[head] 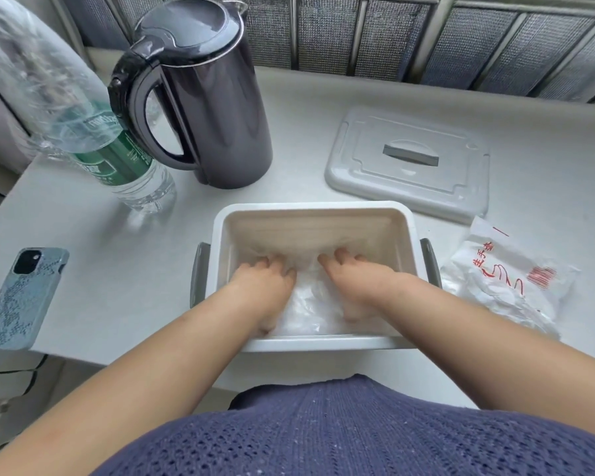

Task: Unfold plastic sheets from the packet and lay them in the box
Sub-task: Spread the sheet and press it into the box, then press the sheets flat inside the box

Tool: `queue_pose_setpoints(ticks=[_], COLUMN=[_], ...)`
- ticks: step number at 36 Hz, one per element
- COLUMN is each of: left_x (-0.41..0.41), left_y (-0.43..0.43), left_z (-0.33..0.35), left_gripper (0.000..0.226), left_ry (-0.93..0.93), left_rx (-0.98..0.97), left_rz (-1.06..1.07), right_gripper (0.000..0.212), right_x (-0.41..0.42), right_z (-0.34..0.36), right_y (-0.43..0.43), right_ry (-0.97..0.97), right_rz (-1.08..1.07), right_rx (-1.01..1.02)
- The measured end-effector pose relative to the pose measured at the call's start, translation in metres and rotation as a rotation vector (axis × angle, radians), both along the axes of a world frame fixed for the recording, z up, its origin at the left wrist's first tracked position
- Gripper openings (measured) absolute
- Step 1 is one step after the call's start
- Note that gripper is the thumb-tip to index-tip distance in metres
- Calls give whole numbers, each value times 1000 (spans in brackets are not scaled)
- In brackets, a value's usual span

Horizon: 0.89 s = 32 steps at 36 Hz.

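Note:
A white rectangular box with grey side handles stands at the table's front edge. Clear, crinkled plastic sheet lies on its bottom. Both my hands are inside the box, palms down on the sheet. My left hand presses the left part with fingers spread toward the far wall. My right hand presses the right part the same way. The packet, a clear bag with red print and more folded plastic inside, lies on the table just right of the box.
The box's white lid with a grey handle lies behind the box to the right. A dark kettle and a clear water bottle stand at the back left. A phone lies near the left table edge.

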State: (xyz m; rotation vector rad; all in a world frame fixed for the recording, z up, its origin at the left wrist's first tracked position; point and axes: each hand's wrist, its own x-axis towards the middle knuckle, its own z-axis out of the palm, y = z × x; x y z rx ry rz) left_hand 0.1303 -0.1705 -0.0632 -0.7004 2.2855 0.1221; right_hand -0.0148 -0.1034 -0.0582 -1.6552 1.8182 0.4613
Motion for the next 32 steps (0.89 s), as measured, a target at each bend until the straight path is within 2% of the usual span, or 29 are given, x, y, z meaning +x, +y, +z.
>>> queue_pose_setpoints(ticks=[4, 8, 11, 14, 19, 21, 25, 27, 29, 31, 32], left_x=[-7, -13, -23, -41, -86, -107, -142, -163, -177, -185, -188], left_y=[-2, 0, 9, 27, 71, 89, 123, 146, 163, 175, 180], left_z=[21, 52, 67, 73, 68, 67, 66, 64, 55, 38, 28], left_gripper=[64, 41, 35, 36, 36, 37, 36, 33, 37, 44, 39], left_ry=[38, 176, 367, 623, 1021, 1139, 1321, 1331, 1190, 930, 809], left_rx=[38, 53, -19, -50, -62, -61, 54, 161, 271, 342, 408], left_rz=[63, 230, 340, 429, 441, 431, 511, 586, 732, 933, 1052], right_gripper=[52, 43, 40, 35, 21, 22, 41, 50, 58, 64, 63], right_x=[-1, -8, -20, -40, -89, -114, -153, -169, -177, -182, -184], right_z=[13, 35, 49, 54, 52, 51, 37, 23, 9, -4, -10], right_y=[-1, 2, 15, 32, 69, 83, 108, 123, 139, 153, 161], right_ry=[-39, -128, -278, -318, -358, -324, -194, -123, -89, -96, -96], right_rz=[3, -79, -236, -351, -577, -631, -604, -540, -475, -429, -410], right_rx=[-140, -349, -601, -840, -1010, -965, -555, -382, -264, -157, -116])
